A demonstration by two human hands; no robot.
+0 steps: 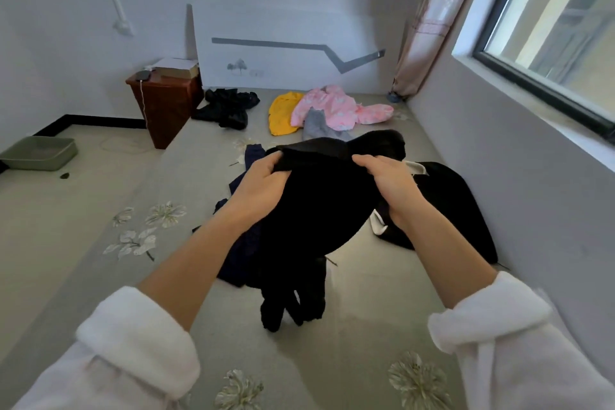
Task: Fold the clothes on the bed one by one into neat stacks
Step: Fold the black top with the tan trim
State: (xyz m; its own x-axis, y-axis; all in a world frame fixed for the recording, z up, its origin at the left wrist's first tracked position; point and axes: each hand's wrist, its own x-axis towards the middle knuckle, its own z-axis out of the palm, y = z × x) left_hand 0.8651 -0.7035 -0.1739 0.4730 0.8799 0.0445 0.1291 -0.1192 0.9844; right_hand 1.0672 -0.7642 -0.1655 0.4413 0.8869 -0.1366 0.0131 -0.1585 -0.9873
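A black garment hangs in the air above the bed, its lower ends dangling near the sheet. My left hand grips its upper edge on the left, and my right hand grips the same edge on the right. Under and behind it lies a dark navy garment. To the right rests another black piece with white trim. Farther back lie a yellow garment, a pink patterned jacket, a grey garment and a black heap.
A brown bedside cabinet with books and a phone stands at the bed's far left corner. A green tray sits on the floor to the left. The wall and window run along the right side.
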